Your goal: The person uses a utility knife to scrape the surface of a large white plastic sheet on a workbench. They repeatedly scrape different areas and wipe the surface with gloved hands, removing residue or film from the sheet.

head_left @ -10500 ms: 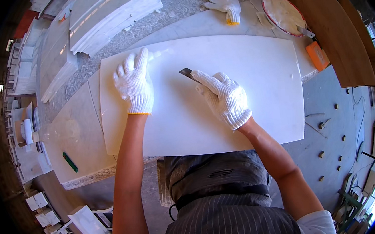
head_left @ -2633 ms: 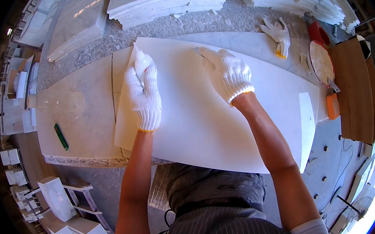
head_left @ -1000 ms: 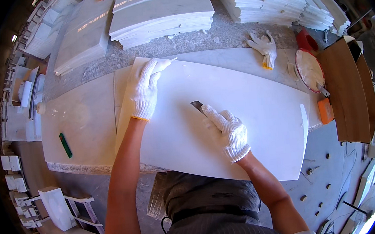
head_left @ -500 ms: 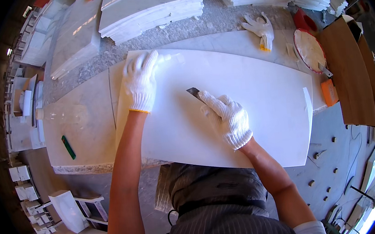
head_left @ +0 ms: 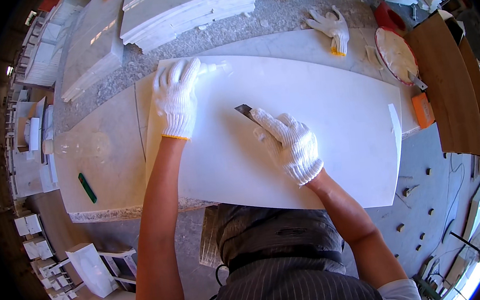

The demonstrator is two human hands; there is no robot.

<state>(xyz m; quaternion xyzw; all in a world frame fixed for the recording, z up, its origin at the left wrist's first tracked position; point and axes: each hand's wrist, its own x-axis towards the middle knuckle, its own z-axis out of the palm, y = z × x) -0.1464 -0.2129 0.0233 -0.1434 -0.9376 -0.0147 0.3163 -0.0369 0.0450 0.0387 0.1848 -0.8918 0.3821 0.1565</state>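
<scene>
The person is judged to be mid-scrape on a white slab (head_left: 307, 132) lying across the bench (head_left: 105, 179). The left hand (head_left: 175, 98), fingers spread flat, presses down on the slab's far left corner. The right hand (head_left: 288, 143) is closed around a scraper blade (head_left: 244, 111) at mid-slab. The next stroke likely calls for a low blade angle and steady bracing.
</scene>
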